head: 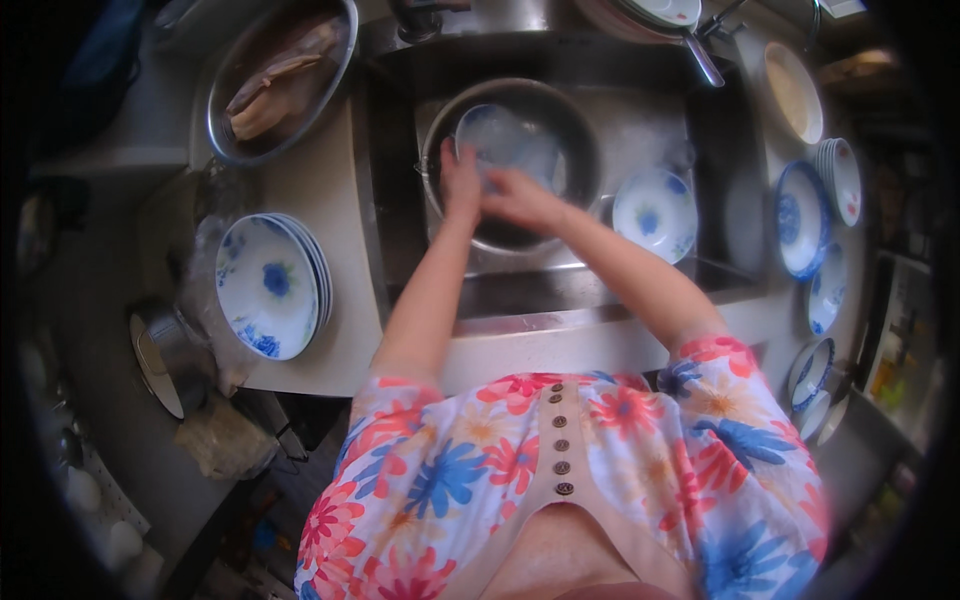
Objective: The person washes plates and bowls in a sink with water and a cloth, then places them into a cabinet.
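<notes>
In the metal sink [637, 112] sits a round metal basin [586, 142]. A blue-and-white dish [480, 118] is tilted inside it, partly covered by a pale, blurred patch. At the dish's near left edge my left hand [462, 184] grips the rim, fingers pointing away from me. My right hand [521, 199] is just right of it, over the basin with bent fingers; blur hides whether it holds anything. To the right of the basin, another blue-flowered dish [655, 216] lies on the sink floor.
Stacked blue-flowered dishes [274, 281] stand on the left counter, below an oval metal pan [300, 139] holding food. A faucet [416, 22] rises behind the sink. Bowls and plates, including a blue-rimmed bowl [801, 220], line the right counter. A handled pan [703, 61] rests at the back right.
</notes>
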{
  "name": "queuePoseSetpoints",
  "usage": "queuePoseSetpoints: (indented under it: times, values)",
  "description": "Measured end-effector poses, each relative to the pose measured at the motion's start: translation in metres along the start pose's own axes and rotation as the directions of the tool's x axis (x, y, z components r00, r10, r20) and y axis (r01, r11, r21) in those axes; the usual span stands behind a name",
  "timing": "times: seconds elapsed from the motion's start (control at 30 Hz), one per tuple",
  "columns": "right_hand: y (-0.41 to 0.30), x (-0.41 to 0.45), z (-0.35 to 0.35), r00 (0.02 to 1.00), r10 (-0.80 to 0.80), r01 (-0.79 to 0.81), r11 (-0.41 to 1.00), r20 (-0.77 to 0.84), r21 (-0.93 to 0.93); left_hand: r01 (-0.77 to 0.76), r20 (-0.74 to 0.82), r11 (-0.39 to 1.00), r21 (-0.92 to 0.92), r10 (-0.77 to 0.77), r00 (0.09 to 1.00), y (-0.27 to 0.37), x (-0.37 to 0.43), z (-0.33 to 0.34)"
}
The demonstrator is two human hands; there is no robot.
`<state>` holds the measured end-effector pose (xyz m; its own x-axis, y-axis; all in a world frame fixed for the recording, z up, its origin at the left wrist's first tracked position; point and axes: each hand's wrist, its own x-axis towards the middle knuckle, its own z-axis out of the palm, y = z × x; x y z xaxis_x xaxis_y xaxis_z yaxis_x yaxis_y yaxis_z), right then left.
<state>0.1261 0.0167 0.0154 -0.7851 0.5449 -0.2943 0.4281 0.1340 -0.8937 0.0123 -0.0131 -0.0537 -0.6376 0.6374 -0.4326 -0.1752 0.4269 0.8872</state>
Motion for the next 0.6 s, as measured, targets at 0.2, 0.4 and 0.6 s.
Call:
queuePoseSetpoints:
  times: [0.2,0.4,0.6]
  values:
    - [0.087,-0.008,-0.009,0.961,-0.257,0.274,0.929,0.097,-0.250,0.088,0.251,0.991,-0.099,-0.060,0.966,0.027,0.013,-0.026]
    - [0.073,0.040,-0.047,0.944,-0.325,0.246,0.589,0.053,-0.770,0.356,0.338,0.934,-0.019,-0.329,0.882,0.051,-0.004,-0.035]
    - [0.036,0.086,-0.060,0.887,-0.366,0.461,0.744,0.283,-0.483,0.438,0.488,0.896,-0.067,-0.353,0.798,0.026,0.004,-0.047]
